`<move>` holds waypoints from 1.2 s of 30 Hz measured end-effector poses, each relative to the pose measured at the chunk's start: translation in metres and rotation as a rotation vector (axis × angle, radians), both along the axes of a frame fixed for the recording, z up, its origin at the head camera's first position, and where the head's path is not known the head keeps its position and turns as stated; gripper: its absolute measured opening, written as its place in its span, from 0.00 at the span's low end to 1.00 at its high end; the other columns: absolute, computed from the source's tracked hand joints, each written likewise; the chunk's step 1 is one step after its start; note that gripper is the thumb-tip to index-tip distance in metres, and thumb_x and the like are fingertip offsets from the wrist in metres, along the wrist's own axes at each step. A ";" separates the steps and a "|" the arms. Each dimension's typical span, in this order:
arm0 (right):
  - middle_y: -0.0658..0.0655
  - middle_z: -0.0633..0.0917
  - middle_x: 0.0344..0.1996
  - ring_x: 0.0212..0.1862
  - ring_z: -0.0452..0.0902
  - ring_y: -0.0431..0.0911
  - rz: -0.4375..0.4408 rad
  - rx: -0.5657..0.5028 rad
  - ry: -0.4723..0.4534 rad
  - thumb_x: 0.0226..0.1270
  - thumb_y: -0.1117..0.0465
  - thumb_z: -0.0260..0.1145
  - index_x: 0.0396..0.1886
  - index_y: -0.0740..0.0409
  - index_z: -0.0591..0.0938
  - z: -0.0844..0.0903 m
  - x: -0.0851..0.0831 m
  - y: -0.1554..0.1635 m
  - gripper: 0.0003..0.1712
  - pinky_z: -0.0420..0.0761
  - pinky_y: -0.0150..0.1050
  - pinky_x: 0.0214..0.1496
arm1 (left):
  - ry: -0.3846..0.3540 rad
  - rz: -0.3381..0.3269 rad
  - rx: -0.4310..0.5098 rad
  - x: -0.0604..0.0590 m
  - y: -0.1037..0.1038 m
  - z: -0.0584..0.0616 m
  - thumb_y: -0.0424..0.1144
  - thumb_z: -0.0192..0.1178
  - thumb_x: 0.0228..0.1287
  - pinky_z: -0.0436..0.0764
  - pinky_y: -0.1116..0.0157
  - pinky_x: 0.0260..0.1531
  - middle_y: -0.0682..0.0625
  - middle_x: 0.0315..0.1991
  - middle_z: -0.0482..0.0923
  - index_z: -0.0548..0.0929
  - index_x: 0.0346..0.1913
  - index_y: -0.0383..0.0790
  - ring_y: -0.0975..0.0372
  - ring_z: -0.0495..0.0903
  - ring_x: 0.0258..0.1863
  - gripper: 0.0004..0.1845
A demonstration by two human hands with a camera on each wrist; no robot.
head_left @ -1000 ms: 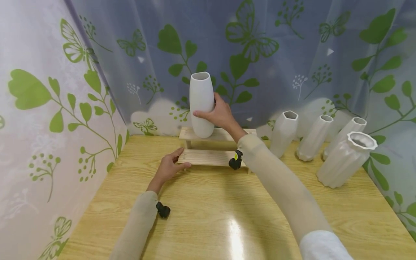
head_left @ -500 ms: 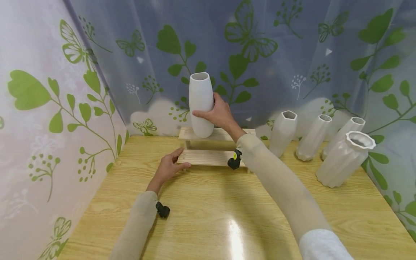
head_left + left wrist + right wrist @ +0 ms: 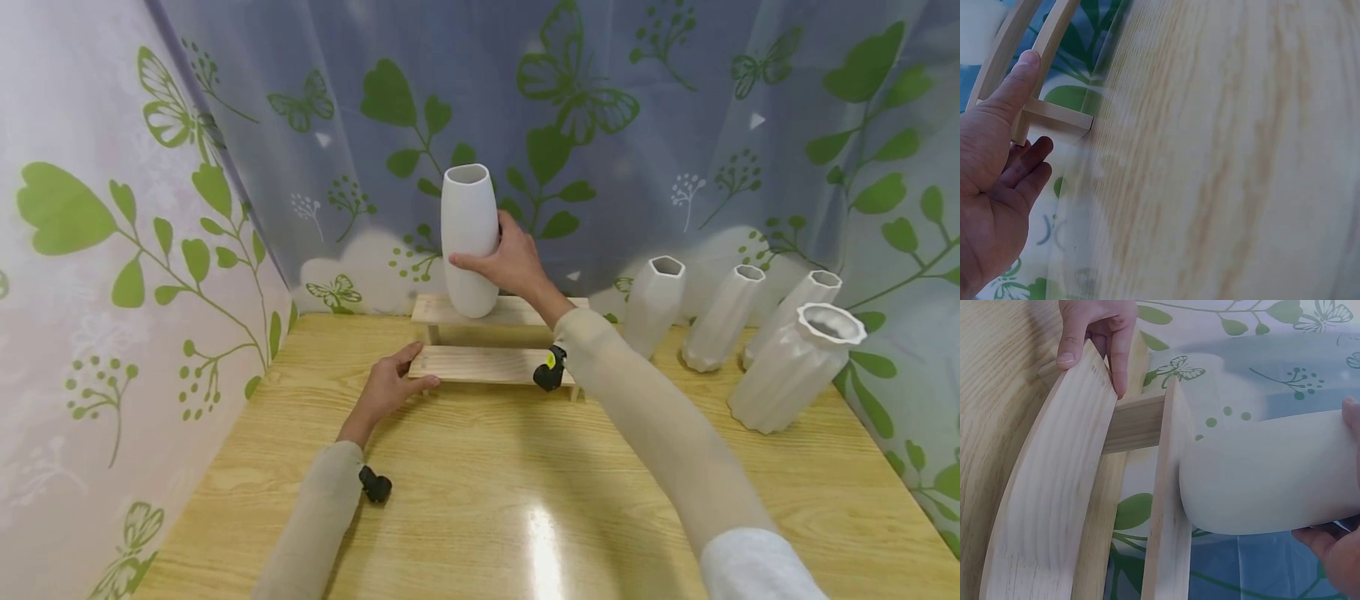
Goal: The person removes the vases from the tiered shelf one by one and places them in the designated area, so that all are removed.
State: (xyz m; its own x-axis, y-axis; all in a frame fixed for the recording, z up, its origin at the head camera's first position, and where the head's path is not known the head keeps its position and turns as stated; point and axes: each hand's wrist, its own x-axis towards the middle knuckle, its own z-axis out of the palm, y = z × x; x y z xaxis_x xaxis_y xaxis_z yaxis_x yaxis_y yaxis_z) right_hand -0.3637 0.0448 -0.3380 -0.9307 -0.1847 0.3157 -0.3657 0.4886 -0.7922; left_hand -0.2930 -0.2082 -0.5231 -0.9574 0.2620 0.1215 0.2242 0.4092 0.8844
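A tall smooth white vase [image 3: 470,242] stands upright on the upper tier of a two-tier wooden stand [image 3: 480,364]. My right hand [image 3: 513,258] grips the vase from its right side, thumb across the front, the other fingers hidden behind it. In the right wrist view the base of the vase [image 3: 1260,481] meets the upper board. My left hand [image 3: 390,385] holds the left end of the lower board. From the left wrist view, the thumb of that hand [image 3: 991,162] lies along the board and the other fingers curl beneath its end.
Several white vases stand at the right of the table: a faceted vase [image 3: 656,304], two slim vases [image 3: 722,321] [image 3: 791,312], and a wide fluted vase [image 3: 798,371] nearest the front. A patterned curtain [image 3: 337,167] hangs right behind the stand.
My right hand has shifted the vase slightly to the right along the upper tier. The left hand keeps its hold on the stand in the same place.
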 end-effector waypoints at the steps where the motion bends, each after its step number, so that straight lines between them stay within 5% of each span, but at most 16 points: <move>1: 0.55 0.76 0.58 0.56 0.76 0.50 -0.003 -0.004 0.006 0.44 0.36 0.76 0.69 0.52 0.63 0.001 0.001 0.002 0.56 0.80 0.47 0.51 | 0.002 0.000 -0.002 0.000 0.000 0.000 0.53 0.69 0.54 0.69 0.53 0.63 0.43 0.74 0.54 0.60 0.73 0.41 0.52 0.59 0.70 0.47; 14: 0.51 0.77 0.56 0.53 0.77 0.46 -0.024 -0.036 0.024 0.37 0.29 0.74 0.68 0.46 0.66 0.010 0.019 0.028 0.57 0.82 0.46 0.47 | 0.022 0.009 -0.026 0.001 -0.001 0.000 0.53 0.69 0.54 0.70 0.55 0.63 0.44 0.74 0.54 0.60 0.73 0.42 0.53 0.59 0.70 0.47; 18: 0.50 0.78 0.55 0.52 0.78 0.44 -0.027 -0.039 0.028 0.36 0.29 0.75 0.67 0.44 0.67 0.012 0.028 0.037 0.57 0.82 0.45 0.46 | 0.000 0.001 -0.028 0.006 0.001 0.008 0.50 0.69 0.56 0.69 0.55 0.63 0.43 0.74 0.53 0.59 0.73 0.41 0.52 0.58 0.71 0.45; 23: 0.50 0.79 0.53 0.50 0.78 0.44 -0.034 -0.044 0.042 0.34 0.29 0.75 0.65 0.45 0.68 0.013 0.038 0.045 0.56 0.82 0.46 0.46 | 0.008 0.004 -0.032 0.001 0.000 0.000 0.53 0.69 0.54 0.69 0.54 0.63 0.43 0.74 0.54 0.59 0.73 0.40 0.52 0.59 0.70 0.48; 36: 0.52 0.80 0.51 0.49 0.79 0.46 -0.054 -0.044 0.057 0.34 0.30 0.76 0.64 0.46 0.69 0.011 0.061 0.068 0.55 0.82 0.48 0.46 | 0.005 0.004 -0.033 -0.001 0.000 0.000 0.53 0.69 0.53 0.70 0.54 0.62 0.42 0.73 0.55 0.60 0.73 0.38 0.51 0.60 0.70 0.48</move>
State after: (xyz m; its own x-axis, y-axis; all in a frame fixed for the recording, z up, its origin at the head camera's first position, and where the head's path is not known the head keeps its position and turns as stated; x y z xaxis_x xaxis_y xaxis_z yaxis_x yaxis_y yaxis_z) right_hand -0.3025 0.1130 -0.3269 -0.9192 -0.1197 0.3750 -0.3848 0.4741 -0.7919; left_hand -0.2937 -0.2078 -0.5229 -0.9578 0.2624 0.1175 0.2269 0.4387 0.8695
